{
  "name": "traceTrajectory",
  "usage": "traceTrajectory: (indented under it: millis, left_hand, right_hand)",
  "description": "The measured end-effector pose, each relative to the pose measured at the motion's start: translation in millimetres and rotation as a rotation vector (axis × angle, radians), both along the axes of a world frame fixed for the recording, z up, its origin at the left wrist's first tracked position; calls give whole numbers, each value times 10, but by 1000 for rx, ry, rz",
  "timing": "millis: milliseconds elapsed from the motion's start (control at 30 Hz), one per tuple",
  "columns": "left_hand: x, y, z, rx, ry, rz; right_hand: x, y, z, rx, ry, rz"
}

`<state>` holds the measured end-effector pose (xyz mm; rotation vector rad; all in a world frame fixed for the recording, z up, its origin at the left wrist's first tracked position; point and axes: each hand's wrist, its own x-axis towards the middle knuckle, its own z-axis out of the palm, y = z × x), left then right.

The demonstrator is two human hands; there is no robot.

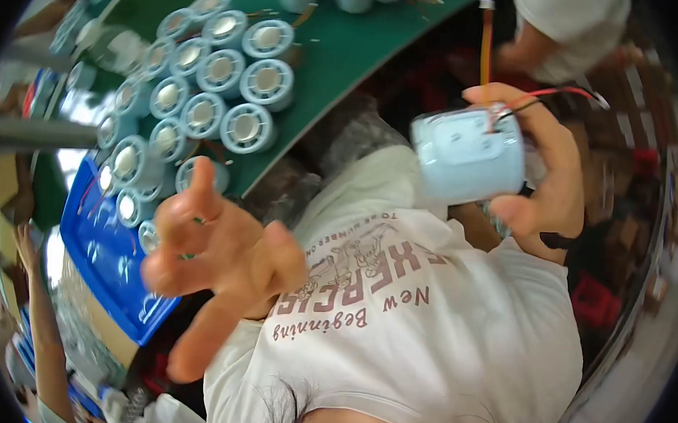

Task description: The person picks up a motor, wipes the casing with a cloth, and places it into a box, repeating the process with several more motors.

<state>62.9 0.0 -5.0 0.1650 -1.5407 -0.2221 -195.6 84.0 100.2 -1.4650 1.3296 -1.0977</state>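
Note:
My right hand (556, 165) grips a light-blue wrapped battery pack (472, 162) by its right side, thumb below and fingers above. Red and black wires with a small white plug (602, 101) come off the pack, and a yellow-and-dark lead (485, 53) with another white plug stands up behind it. On the left, my left hand (230, 255) is open and holds nothing, its fingers apart in front of the blue tray. Behind its fingertips stand several light-blue cylinders (247, 126) with round silvery or white end faces, partly hidden by the hand.
The cylinders crowd a green tabletop (341, 62) whose edge runs diagonally. A blue plastic tray (108, 254) sits beside them, with several cylinders at its edge. A grey bar (34, 132) juts in at left. Another person's arm (43, 332) is at lower left; a person in white (576, 31) is at upper right.

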Motion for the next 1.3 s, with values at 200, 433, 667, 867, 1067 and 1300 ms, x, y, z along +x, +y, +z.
traceTrajectory:
  millis: [200,433,667,867,1067,1300]
  left_hand:
    - [-261,108,489,212,305,-778]
    - [-314,124,620,538,395,-1419]
    - [-915,751,808,655,481,-1413]
    - [-918,802,881,738,562,-1429]
    - [-882,769,965,730,650,-1351]
    - [-515,866,1127,603,780,-1141]
  right_hand:
    - [-611,1458,-304,149,522,-990]
    - [-1760,3171,-1646,968,933,-1287]
    - [-2207,3641,-2369,1398,816,-975]
    - [-2271,3835,-2574,1279,501,-896]
    - [-2164,3368,-1876,908,889,-1116]
    - [-650,938,-222,-331,844,-734]
